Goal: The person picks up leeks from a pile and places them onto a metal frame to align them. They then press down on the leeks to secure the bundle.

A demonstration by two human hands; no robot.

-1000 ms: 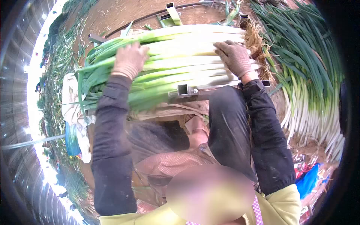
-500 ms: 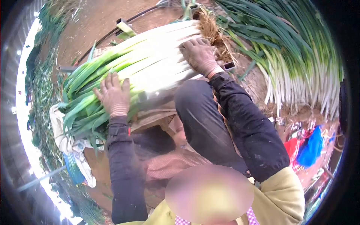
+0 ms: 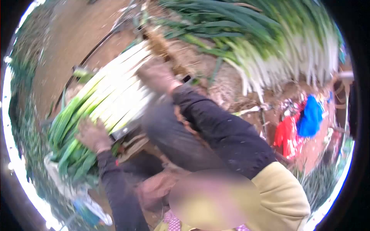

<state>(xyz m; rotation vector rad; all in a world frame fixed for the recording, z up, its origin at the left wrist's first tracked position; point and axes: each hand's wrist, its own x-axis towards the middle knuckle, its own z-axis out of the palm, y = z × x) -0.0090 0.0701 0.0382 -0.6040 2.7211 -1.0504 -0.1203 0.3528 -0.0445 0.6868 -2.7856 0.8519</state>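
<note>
A bundle of long green onions point(image 3: 117, 90) lies in front of me across a low metal frame point(image 3: 122, 133), its white stems up and to the right, its leaves down and to the left. My gloved left hand point(image 3: 93, 134) rests on the green leaves with fingers spread. Over the white stems close to the brown roots point(image 3: 160, 46), my gloved right hand point(image 3: 157, 75) lies with its palm down; motion blurs its fingers. Both hands press on the bundle from above, and neither wraps round it.
A large pile of green onions point(image 3: 269, 46) lies at the upper right. Red plastic point(image 3: 286, 134) and blue plastic point(image 3: 310, 117) are on the ground at the right. A dark hose point(image 3: 90, 56) runs behind the frame. A white sack point(image 3: 63, 179) lies below the leaves.
My view has swung, so the bundle and both hands appear farther left, and the onion pile shows more fully. Both hands remain on the bundle.
</note>
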